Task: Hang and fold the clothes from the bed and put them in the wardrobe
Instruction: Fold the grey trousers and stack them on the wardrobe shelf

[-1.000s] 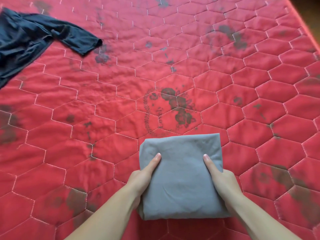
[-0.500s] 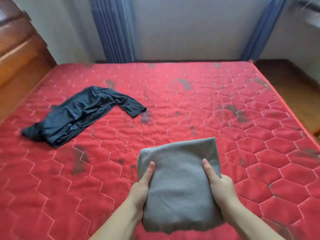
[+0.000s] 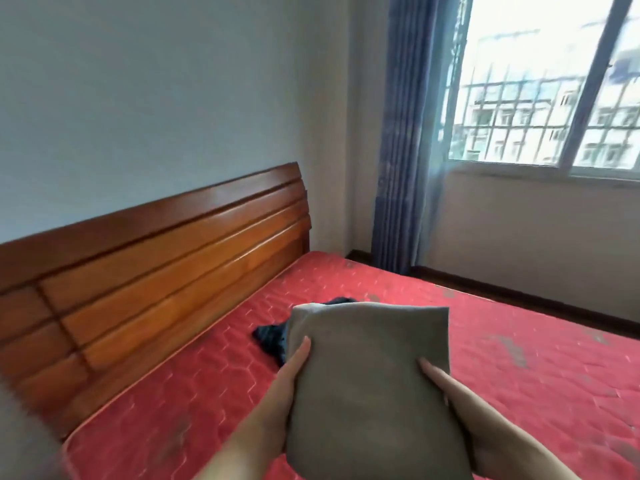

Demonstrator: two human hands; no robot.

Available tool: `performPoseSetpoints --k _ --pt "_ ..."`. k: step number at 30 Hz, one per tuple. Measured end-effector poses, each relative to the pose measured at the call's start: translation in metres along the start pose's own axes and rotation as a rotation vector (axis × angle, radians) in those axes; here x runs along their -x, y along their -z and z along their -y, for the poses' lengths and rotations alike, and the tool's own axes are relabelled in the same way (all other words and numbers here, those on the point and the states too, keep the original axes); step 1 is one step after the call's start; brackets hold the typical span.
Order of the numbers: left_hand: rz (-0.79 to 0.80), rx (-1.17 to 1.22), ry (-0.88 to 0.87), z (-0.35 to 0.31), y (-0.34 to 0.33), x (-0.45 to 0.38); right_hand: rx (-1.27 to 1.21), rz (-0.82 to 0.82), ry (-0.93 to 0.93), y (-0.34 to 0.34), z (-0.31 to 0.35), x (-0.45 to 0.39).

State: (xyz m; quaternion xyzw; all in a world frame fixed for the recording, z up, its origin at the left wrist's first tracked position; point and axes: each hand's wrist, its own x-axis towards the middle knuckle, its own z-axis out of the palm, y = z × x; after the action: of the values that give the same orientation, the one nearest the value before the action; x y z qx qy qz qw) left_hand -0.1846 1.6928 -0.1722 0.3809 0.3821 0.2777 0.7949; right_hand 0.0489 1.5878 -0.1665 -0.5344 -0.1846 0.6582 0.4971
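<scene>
A folded grey garment point(image 3: 370, 382) is held up off the red mattress point(image 3: 519, 341), clamped from both sides: the left hand point(image 3: 280, 393) is pressed to its left edge with the thumb laid on top, the right hand point(image 3: 464, 410) to its right edge likewise. Its long axis runs away from the body, between the two hands, so neither hand is nearer. No wardrobe is seen in this view; it is judged that the bundle must be carried there level. A dark garment point(image 3: 273, 336) is left on the mattress, just behind the bundle, near the headboard point(image 3: 156, 265).
</scene>
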Motion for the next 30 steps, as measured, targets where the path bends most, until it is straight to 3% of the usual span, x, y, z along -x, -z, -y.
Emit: performPoseSetpoints --k 10,18,25,30 --pt "-0.625 0.047 -0.157 -0.032 0.167 0.238 0.318 0.475 0.041 -0.252 -0.040 -0.014" --pt "-1.104 0.149 -0.399 -0.020 0.283 0.495 0.496 0.968 0.003 -0.515 -0.141 0.064" --pt "-1.517 0.244 -0.608 0.023 0.336 0.641 0.785 1.244 -0.109 -0.683 -0.224 0.127" --pt "-1.712 0.248 -0.653 0.036 0.356 0.703 0.896 1.266 -0.051 -0.764 -0.290 0.159"
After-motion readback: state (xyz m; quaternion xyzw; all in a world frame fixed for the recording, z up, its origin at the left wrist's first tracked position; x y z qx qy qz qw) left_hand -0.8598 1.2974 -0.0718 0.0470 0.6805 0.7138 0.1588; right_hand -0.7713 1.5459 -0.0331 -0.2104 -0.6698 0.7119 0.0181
